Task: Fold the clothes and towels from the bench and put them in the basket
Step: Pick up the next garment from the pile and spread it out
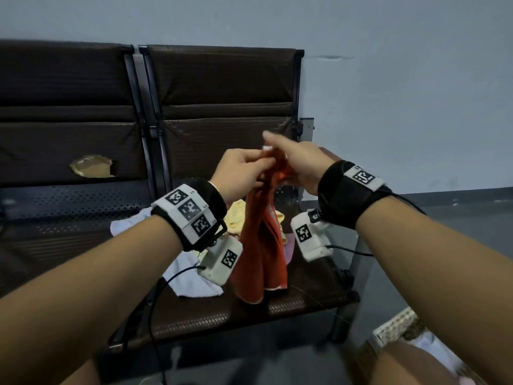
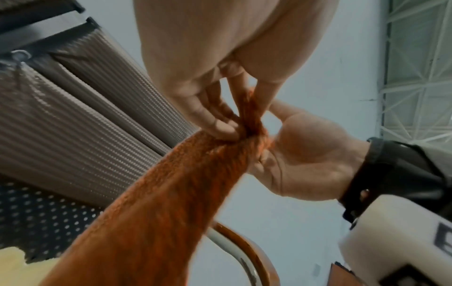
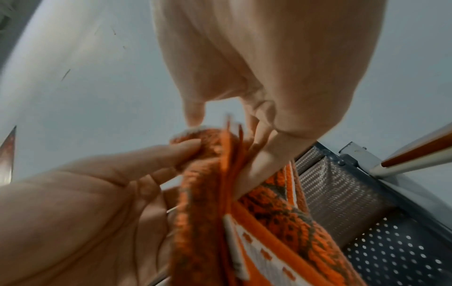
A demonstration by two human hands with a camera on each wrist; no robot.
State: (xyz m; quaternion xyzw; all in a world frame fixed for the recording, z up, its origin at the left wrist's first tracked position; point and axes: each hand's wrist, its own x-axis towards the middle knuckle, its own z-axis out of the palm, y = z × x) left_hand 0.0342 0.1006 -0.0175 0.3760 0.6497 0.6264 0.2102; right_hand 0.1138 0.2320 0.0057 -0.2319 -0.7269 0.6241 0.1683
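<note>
An orange towel (image 1: 261, 245) with a white patterned border hangs bunched above the brown bench (image 1: 299, 304), its lower end just over the seat. Both hands hold its top edge close together. My left hand (image 1: 249, 168) pinches the bunched top between thumb and fingers (image 2: 227, 125). My right hand (image 1: 288, 159) holds the same edge from the right, fingers (image 3: 259, 160) against the cloth and index finger stretched out. In the right wrist view the towel (image 3: 269, 222) shows its woven pattern. The basket (image 1: 397, 326), woven and pale, sits on the floor at the lower right, partly cut off.
On the seat behind the towel lie a white cloth (image 1: 188, 276), a yellow cloth (image 1: 236, 218) and a bit of pink cloth (image 1: 289, 247). The left seat's backrest has a torn hole (image 1: 91, 165). A grey wall stands behind the bench.
</note>
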